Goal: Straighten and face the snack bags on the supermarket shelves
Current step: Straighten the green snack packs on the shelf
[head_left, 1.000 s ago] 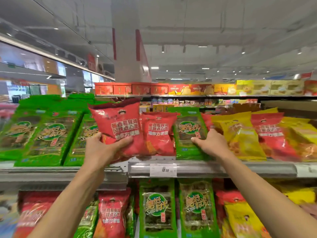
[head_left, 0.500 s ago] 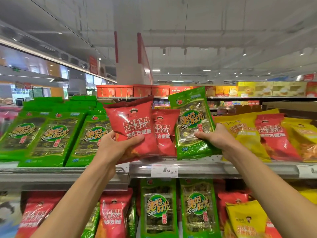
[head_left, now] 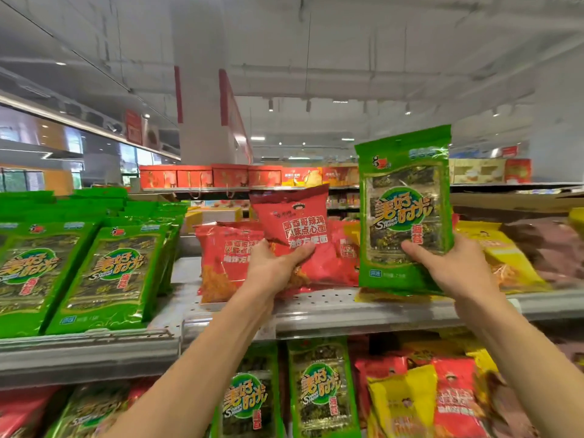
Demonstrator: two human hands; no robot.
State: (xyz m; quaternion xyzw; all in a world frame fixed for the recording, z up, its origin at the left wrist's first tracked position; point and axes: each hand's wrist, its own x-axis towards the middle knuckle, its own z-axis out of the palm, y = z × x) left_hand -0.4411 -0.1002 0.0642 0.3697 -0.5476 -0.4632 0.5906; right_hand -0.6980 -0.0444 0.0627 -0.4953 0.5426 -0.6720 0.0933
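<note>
My left hand [head_left: 274, 269] grips a red snack bag [head_left: 298, 230] by its lower part and holds it tilted above the top shelf [head_left: 331, 306]. My right hand [head_left: 452, 267] holds a green seaweed bag [head_left: 406, 210] upright and lifted off the shelf, thumb on its front. Another red bag [head_left: 222, 260] stands on the shelf behind my left hand. Yellow bags [head_left: 505, 257] lie to the right of my right hand.
Rows of green seaweed bags [head_left: 104, 273] fill the top shelf on the left. The lower shelf holds green bags [head_left: 319, 390], red bags [head_left: 455, 399] and yellow bags [head_left: 401, 403]. Red gift boxes [head_left: 221, 176] line a far shelf beside a white pillar [head_left: 202, 115].
My right hand has lifted the green bag up and to the right, off the shelf. My left hand has carried the red bag rightwards, leaving bare shelf beside the green rows.
</note>
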